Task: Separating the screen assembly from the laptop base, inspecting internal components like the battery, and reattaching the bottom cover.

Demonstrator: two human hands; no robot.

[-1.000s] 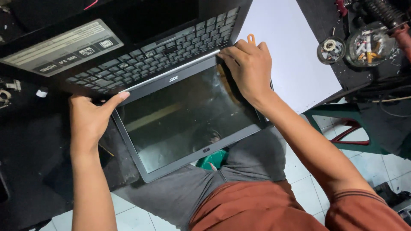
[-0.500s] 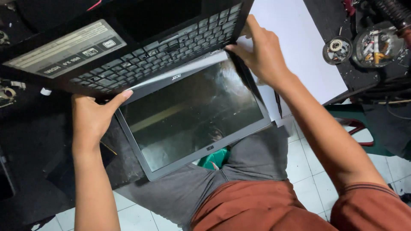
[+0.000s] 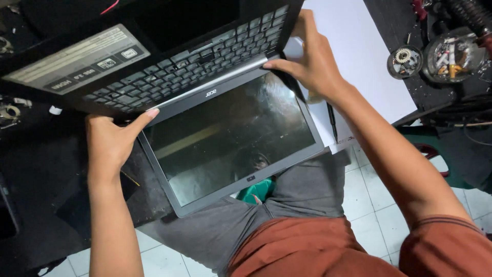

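Note:
An open dark laptop lies across the workbench edge, its keyboard [image 3: 195, 66] facing away and its glossy screen [image 3: 230, 138] tilted toward my lap. My left hand [image 3: 110, 141] grips the left hinge corner, thumb stretched along the grey bezel. My right hand [image 3: 312, 59] grips the right hinge corner, fingers wrapped over the base edge, thumb pressed on the hinge strip. The screen hangs out past the bench over my grey shorts.
A white sheet [image 3: 359, 56] lies under the laptop's right side, a thin black pen-like tool [image 3: 332, 120] on it. A round gear part [image 3: 405, 61] and a clear round container [image 3: 453, 56] sit at the far right. Small metal parts [image 3: 10, 110] lie at left. White floor tiles show below.
My right hand slid from the screen's right bezel up to the right hinge corner. The laptop shifted slightly toward me. My left hand stayed at the left hinge.

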